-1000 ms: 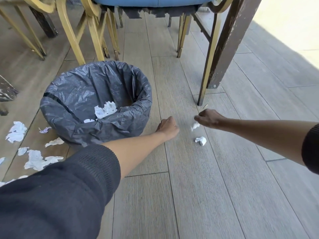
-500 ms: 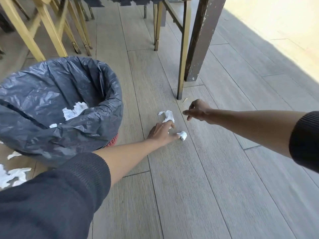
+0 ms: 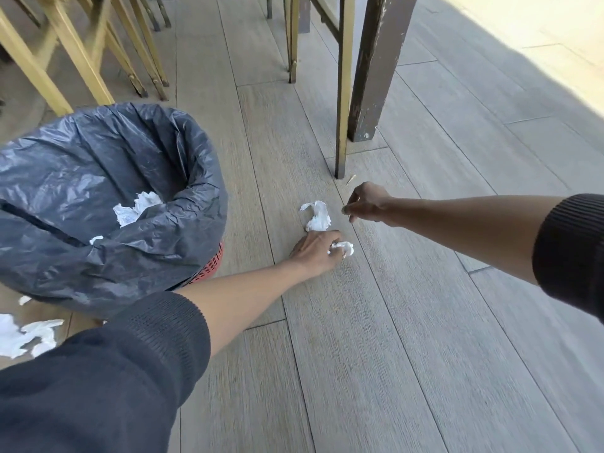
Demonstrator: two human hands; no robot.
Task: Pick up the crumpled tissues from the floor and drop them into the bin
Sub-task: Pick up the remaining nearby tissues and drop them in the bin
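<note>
Down at the far left a few torn tissues (image 3: 29, 333) lie on the floor (image 3: 408, 338) beside the bin (image 3: 108, 204). The bin wears a loose black liner, and one crumpled white piece (image 3: 135, 210) already sits in its folds near the mouth. The liner sags inward, so anything dropped should go over the dark opening and not onto the draped plastic, where it could slide off.

Further right, the left hand (image 3: 315, 251) is low at the floor, its fingertips pinching a small tissue wad (image 3: 343, 248). From where I stand the hold looks thin, just the tips on one edge of the paper. I'd say close the fingers fully round the wad before lifting, since a piece this light slips away easily.

Touching the top of that hand lies a larger crumpled tissue (image 3: 316, 219), not held by anyone. It could be gathered in the same reach, pulled in under the palm.

Right again, the right hand (image 3: 367, 204) hovers just beside that larger piece, fingers curled down and drawn close. I cannot tell whether it holds anything. Behind it stand a gold chair leg (image 3: 341, 125) and a dark table leg (image 3: 376, 76), close enough to knock with a careless swing.
</note>
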